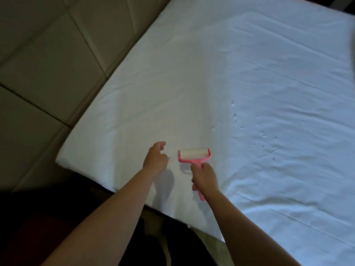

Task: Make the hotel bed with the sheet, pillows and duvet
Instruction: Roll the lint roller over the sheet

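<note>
Arms: two bare arms (119, 208) reach in from the bottom, over the bed's near edge.
Headboard: soft tan squares (48, 64), far left, beside the bed.
Left hand: it (156, 160) hovers just over the sheet, fingers loosely curled, holding nothing.
Sheet: white (192, 83), spread flat over the whole bed, long creases on the right.
Lint roller: pink (194, 154); its sticky drum lies left to right on the sheet, just beside the left hand.
Right hand: fingers (205, 178) wrapped tight round the pink handle.
Specks: little bits (263, 135) dot the sheet, right of the roller and farther away.
Nearer hand: the right one.
My guess: roll right and away.
</note>
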`<action>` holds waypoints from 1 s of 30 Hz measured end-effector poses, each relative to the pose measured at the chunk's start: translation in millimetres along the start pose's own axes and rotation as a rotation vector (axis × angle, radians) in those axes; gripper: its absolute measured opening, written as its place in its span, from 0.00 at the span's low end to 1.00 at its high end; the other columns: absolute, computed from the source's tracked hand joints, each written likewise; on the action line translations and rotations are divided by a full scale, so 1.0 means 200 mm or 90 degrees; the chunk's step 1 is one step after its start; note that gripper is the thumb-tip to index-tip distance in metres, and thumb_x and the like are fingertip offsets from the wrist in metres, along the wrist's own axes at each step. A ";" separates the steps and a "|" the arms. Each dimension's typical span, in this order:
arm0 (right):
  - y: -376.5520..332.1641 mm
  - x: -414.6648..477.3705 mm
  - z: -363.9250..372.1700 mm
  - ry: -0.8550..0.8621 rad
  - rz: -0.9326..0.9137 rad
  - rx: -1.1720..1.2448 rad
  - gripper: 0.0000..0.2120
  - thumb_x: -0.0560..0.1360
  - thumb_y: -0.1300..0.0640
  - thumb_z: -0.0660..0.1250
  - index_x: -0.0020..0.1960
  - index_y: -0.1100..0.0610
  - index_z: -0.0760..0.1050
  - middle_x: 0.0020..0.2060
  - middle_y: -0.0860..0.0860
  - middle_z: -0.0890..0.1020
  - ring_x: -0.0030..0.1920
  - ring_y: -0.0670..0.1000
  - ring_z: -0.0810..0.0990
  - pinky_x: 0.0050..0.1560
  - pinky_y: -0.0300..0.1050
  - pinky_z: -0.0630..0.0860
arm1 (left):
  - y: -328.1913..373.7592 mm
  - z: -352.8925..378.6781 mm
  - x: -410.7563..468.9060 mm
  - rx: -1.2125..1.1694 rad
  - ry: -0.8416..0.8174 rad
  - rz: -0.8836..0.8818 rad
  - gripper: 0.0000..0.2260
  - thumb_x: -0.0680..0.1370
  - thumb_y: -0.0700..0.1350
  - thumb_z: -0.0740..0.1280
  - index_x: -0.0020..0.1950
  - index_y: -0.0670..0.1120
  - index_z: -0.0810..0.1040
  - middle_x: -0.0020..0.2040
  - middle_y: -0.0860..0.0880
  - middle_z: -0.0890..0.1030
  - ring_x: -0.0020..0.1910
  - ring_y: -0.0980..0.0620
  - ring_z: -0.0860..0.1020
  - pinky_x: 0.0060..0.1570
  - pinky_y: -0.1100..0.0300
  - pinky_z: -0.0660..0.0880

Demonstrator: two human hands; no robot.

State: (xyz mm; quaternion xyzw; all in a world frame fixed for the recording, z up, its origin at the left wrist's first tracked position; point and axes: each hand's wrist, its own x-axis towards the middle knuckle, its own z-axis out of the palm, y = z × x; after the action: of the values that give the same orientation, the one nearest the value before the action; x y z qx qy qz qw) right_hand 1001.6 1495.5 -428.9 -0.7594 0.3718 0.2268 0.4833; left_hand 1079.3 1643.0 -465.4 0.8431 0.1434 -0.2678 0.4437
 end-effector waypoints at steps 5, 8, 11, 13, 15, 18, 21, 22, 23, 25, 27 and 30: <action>0.06 0.12 -0.01 -0.005 0.072 0.029 0.12 0.74 0.49 0.56 0.48 0.56 0.73 0.35 0.53 0.79 0.29 0.52 0.79 0.37 0.48 0.79 | 0.03 0.06 0.12 0.086 -0.044 -0.002 0.22 0.77 0.35 0.60 0.70 0.48 0.69 0.68 0.48 0.72 0.66 0.50 0.71 0.62 0.58 0.68; 0.06 0.19 0.00 -0.001 0.099 0.055 0.10 0.75 0.51 0.56 0.46 0.56 0.72 0.35 0.53 0.78 0.28 0.52 0.78 0.42 0.50 0.79 | 0.06 0.10 0.22 0.129 -0.069 0.013 0.20 0.78 0.40 0.63 0.69 0.48 0.70 0.67 0.48 0.72 0.65 0.50 0.72 0.63 0.57 0.68; 0.06 0.28 -0.01 0.009 0.123 0.049 0.08 0.77 0.53 0.56 0.45 0.56 0.70 0.36 0.53 0.78 0.28 0.52 0.78 0.40 0.48 0.78 | 0.12 0.17 0.35 0.184 -0.116 0.039 0.20 0.77 0.39 0.62 0.69 0.48 0.70 0.68 0.48 0.72 0.66 0.50 0.72 0.61 0.58 0.68; 0.06 0.35 -0.02 0.005 0.157 0.054 0.07 0.78 0.55 0.56 0.43 0.57 0.69 0.37 0.54 0.77 0.29 0.53 0.78 0.37 0.47 0.78 | 0.17 0.20 0.43 0.220 -0.155 0.055 0.21 0.77 0.39 0.62 0.70 0.49 0.69 0.68 0.49 0.72 0.66 0.50 0.72 0.60 0.58 0.68; 0.07 0.40 0.00 0.001 0.191 0.073 0.07 0.78 0.57 0.56 0.42 0.56 0.68 0.37 0.55 0.75 0.29 0.53 0.76 0.35 0.46 0.78 | 0.22 0.23 0.51 0.251 -0.186 0.067 0.22 0.76 0.39 0.62 0.70 0.49 0.69 0.68 0.49 0.72 0.65 0.50 0.72 0.60 0.58 0.68; 0.07 0.49 0.04 0.030 0.194 0.074 0.08 0.78 0.55 0.55 0.41 0.55 0.68 0.33 0.53 0.73 0.28 0.52 0.74 0.38 0.49 0.75 | 0.27 0.27 0.62 0.299 -0.227 0.086 0.22 0.76 0.40 0.62 0.70 0.49 0.69 0.67 0.50 0.72 0.65 0.50 0.72 0.60 0.58 0.69; 0.00 0.60 0.05 0.061 0.181 0.096 0.09 0.77 0.51 0.56 0.39 0.52 0.67 0.33 0.51 0.73 0.33 0.53 0.75 0.42 0.53 0.76 | 0.31 0.28 0.72 0.340 -0.261 0.105 0.23 0.75 0.38 0.62 0.70 0.49 0.69 0.68 0.48 0.71 0.66 0.48 0.72 0.61 0.59 0.68; -0.03 0.65 0.05 0.071 0.174 0.098 0.09 0.76 0.50 0.56 0.39 0.51 0.66 0.34 0.51 0.74 0.35 0.54 0.75 0.44 0.55 0.78 | 0.33 0.29 0.75 0.353 -0.268 0.116 0.23 0.75 0.38 0.62 0.70 0.48 0.69 0.68 0.47 0.71 0.66 0.47 0.72 0.62 0.58 0.69; -0.07 0.69 0.03 0.081 0.166 0.095 0.09 0.76 0.49 0.55 0.39 0.51 0.66 0.34 0.52 0.74 0.37 0.56 0.77 0.47 0.56 0.79 | 0.35 0.29 0.79 0.363 -0.270 0.128 0.22 0.75 0.39 0.62 0.70 0.48 0.69 0.68 0.47 0.72 0.66 0.47 0.72 0.62 0.57 0.69; -0.15 0.77 0.00 0.101 0.148 0.080 0.11 0.76 0.48 0.54 0.39 0.53 0.66 0.35 0.53 0.75 0.40 0.59 0.80 0.48 0.56 0.80 | 0.39 0.32 0.85 0.364 -0.262 0.140 0.23 0.75 0.37 0.61 0.70 0.48 0.68 0.69 0.46 0.71 0.66 0.46 0.72 0.63 0.56 0.69; -0.24 0.85 -0.03 0.112 0.134 0.073 0.12 0.79 0.49 0.54 0.42 0.55 0.68 0.37 0.53 0.76 0.44 0.60 0.81 0.48 0.53 0.79 | 0.44 0.33 0.91 0.357 -0.251 0.143 0.26 0.75 0.33 0.59 0.72 0.47 0.66 0.70 0.46 0.69 0.68 0.46 0.70 0.63 0.56 0.68; -0.34 1.02 -0.08 0.118 0.108 0.063 0.12 0.80 0.49 0.54 0.46 0.56 0.69 0.40 0.54 0.77 0.47 0.60 0.81 0.51 0.53 0.78 | 0.51 0.34 1.02 0.353 -0.215 0.150 0.28 0.75 0.33 0.60 0.74 0.46 0.63 0.71 0.44 0.67 0.69 0.45 0.68 0.65 0.56 0.66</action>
State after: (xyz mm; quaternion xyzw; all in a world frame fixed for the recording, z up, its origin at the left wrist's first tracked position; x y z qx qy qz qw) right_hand 1180.3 1428.7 -527.5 -0.7180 0.4887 0.1768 0.4629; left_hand 1272.6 1529.2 -545.7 0.8862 -0.1085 -0.3792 0.2432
